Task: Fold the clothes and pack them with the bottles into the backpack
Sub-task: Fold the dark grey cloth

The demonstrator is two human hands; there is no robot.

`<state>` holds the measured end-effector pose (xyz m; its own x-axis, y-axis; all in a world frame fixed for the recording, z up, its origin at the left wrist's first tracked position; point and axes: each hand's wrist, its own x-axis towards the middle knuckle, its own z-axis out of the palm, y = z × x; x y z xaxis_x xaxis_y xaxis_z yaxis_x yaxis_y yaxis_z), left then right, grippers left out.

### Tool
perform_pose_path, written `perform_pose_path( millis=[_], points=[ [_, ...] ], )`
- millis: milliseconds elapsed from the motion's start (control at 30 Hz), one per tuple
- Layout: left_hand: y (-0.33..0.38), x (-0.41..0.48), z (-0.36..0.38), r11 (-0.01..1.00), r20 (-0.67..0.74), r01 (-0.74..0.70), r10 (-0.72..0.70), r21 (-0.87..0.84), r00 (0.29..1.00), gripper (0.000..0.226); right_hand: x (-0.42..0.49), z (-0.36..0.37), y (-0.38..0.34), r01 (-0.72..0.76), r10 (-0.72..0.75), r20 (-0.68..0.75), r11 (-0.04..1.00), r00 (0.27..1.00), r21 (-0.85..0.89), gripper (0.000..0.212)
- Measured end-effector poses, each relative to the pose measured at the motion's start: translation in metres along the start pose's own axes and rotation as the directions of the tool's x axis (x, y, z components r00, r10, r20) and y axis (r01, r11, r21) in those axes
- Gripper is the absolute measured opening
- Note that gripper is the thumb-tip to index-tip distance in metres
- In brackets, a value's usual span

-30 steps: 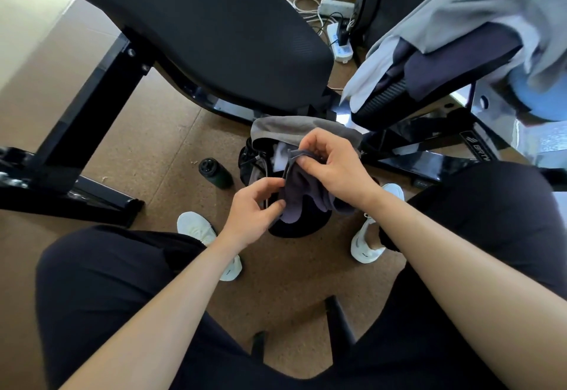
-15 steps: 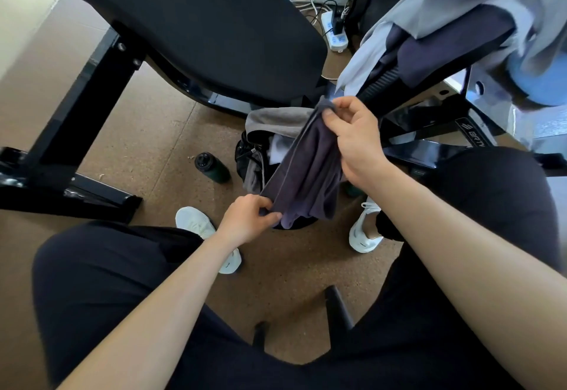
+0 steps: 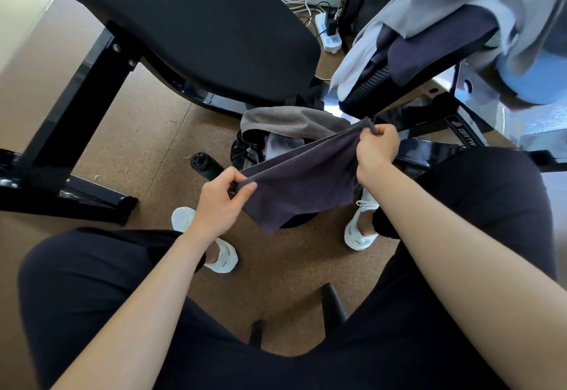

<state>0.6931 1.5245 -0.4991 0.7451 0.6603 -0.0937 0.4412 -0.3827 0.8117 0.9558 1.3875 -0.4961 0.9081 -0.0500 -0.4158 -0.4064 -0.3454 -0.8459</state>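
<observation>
1. With the dark purple cloth [image 3: 302, 175] stretched between both hands, I am in the folding step, not yet packing. The cloth hangs directly above the backpack [image 3: 245, 152], which stands open on the floor between my feet.
2. Left hand [image 3: 219, 202]: thumb and fingers pinched shut on the cloth's lower-left corner, on the near-left side of the backpack.
3. Right hand [image 3: 376, 152]: closed on the opposite corner, raised above the backpack's right rim. Top edge runs taut between the two grips; the rest drapes loose below.
4. Backpack contents: a grey garment [image 3: 291, 121] lies over its far rim, something pale beneath it. What else is inside I cannot tell.
5. One dark green bottle [image 3: 207, 167] lies on the floor just left of the backpack, not yet packed.
6. More clothes [image 3: 445, 15] are draped on the bench beyond the backpack, to its right, unfolded.
7. Judgement on next move: bring the two corners together to halve the cloth, keeping the edges aligned and the drape off the backpack's zip, then fold again before lowering it in.
</observation>
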Motion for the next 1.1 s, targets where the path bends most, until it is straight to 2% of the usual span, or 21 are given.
perform_pose_path(
  millis=[133,233,267,333,367,433,567,700,767,800,900,1000,1100],
  points=[
    [0.010,-0.002,-0.011,0.991,-0.142,-0.099,0.110,0.084,0.984,0.013,0.000,0.001,0.005,-0.037,0.037,0.013,0.999,0.999,0.007,0.008],
    [0.022,-0.007,-0.017,0.965,-0.377,-0.207,0.254,0.161,0.891,0.013,-0.001,0.003,0.003,0.030,-0.030,0.000,0.999,1.000,0.040,0.008],
    [0.022,-0.007,-0.019,0.958,-0.411,-0.211,0.275,0.195,0.869,0.014,-0.001,0.004,0.003,0.047,-0.047,0.002,0.998,0.999,0.034,0.009],
    [0.019,-0.004,-0.023,0.956,-0.357,-0.105,0.202,0.272,0.912,0.020,-0.002,0.003,0.004,0.024,-0.024,0.039,1.000,0.999,-0.005,0.006],
    [0.015,-0.002,-0.023,0.945,-0.305,-0.004,0.110,0.328,0.946,0.024,-0.002,0.003,0.006,-0.004,0.007,0.071,0.999,0.997,-0.037,0.005],
    [0.010,0.000,-0.021,0.923,-0.269,0.140,-0.041,0.358,0.962,0.029,-0.001,0.002,0.008,-0.035,0.045,0.112,0.995,0.993,-0.090,0.005],
    [0.011,0.007,-0.023,0.967,-0.424,0.244,-0.190,0.077,0.886,0.028,0.001,0.004,0.008,0.027,-0.014,0.103,0.991,0.995,-0.132,0.005],
    [0.014,0.008,-0.025,0.962,-0.525,0.267,-0.253,-0.049,0.812,0.022,-0.003,0.006,0.009,0.079,-0.062,0.109,0.984,0.992,-0.160,0.004],
    [0.011,0.009,-0.027,0.957,-0.512,0.283,-0.273,-0.061,0.814,0.037,-0.004,0.007,0.009,0.074,-0.056,0.114,0.985,0.992,-0.154,0.003],
    [0.008,0.010,-0.027,0.954,-0.494,0.295,-0.282,-0.054,0.823,0.037,-0.004,0.007,0.009,0.066,-0.048,0.123,0.987,0.991,-0.146,0.003],
    [0.007,0.011,-0.028,0.945,-0.476,0.319,-0.315,-0.075,0.821,0.013,-0.004,0.008,0.010,0.040,-0.014,0.184,0.990,0.983,-0.139,0.005],
    [0.011,0.012,-0.029,0.940,-0.488,0.296,-0.341,-0.170,0.803,0.021,-0.007,0.009,0.010,0.041,0.001,0.252,0.985,0.968,-0.165,0.005],
    [0.014,0.014,-0.027,0.923,-0.411,0.246,-0.355,-0.294,0.840,0.024,-0.014,0.011,0.009,0.103,-0.035,0.350,0.979,0.936,-0.178,0.009]
  ],
)
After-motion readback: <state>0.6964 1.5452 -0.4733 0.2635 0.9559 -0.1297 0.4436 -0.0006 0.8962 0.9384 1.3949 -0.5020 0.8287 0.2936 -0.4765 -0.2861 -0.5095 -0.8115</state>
